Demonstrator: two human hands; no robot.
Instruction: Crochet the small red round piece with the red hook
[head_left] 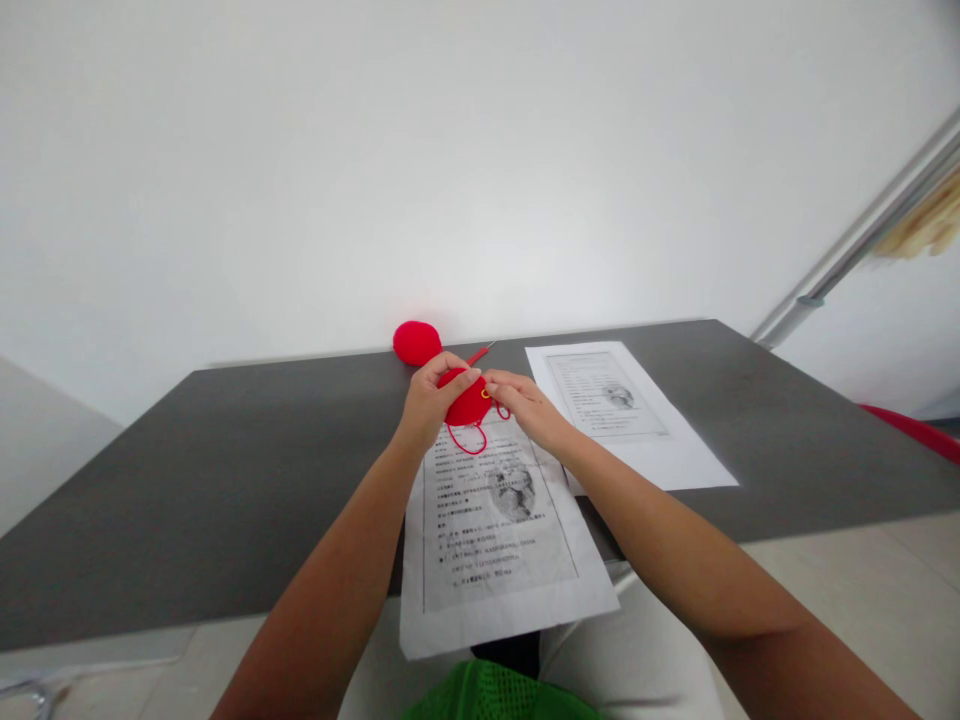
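Note:
A red crochet piece point(469, 402), rounded in outline, is held above the table in my left hand point(431, 395), the thumb on top and the fingers behind it. At its right edge, my right hand point(519, 398) has thumb and fingers pinched together around a small yellow stitch marker point(485, 394). From the piece hangs a loop of red yarn point(471, 450), and a smaller loop curls beneath my right fingers. Just behind my hands lies a crochet hook point(478, 355) with a red handle. A ball of red yarn point(417, 343) sits against the wall.
Under my hands a printed sheet point(517, 590) overhangs the front edge of the dark grey table point(300, 480). Another printed sheet point(652, 450) lies to the right. A white wall point(450, 180) borders the back of the table, and a metal pole point(862, 240) stands at right.

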